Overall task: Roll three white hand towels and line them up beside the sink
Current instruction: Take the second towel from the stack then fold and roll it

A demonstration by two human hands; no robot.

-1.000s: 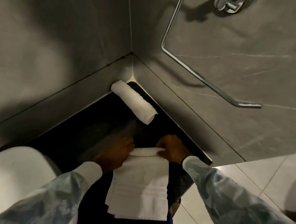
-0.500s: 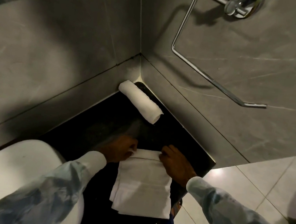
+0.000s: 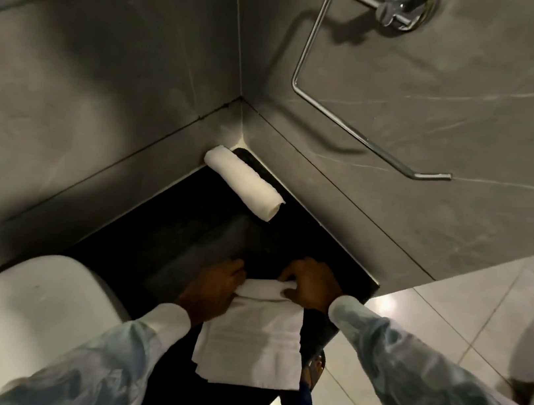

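A dark countertop (image 3: 206, 228) fills the corner of the grey walls, with a white sink (image 3: 17, 310) at its left. A folded towel (image 3: 252, 339) hangs over the counter's front edge, its far end partly rolled. The left hand (image 3: 210, 291) and right hand (image 3: 308, 286) both pinch that roll. A finished rolled towel (image 3: 244, 181) lies in the corner.

The rolled towel (image 3: 243, 182) and the half-rolled towel (image 3: 253, 333) are white cloth, soft and matt, the latter with woven bands near its hem. The countertop (image 3: 165, 222) is dark, polished stone. The wall tiles (image 3: 451, 73) are grey, veined, satin-smooth. The towel ring (image 3: 350, 124) is shiny chromed metal. The sink (image 3: 15, 321) is glossy white ceramic.
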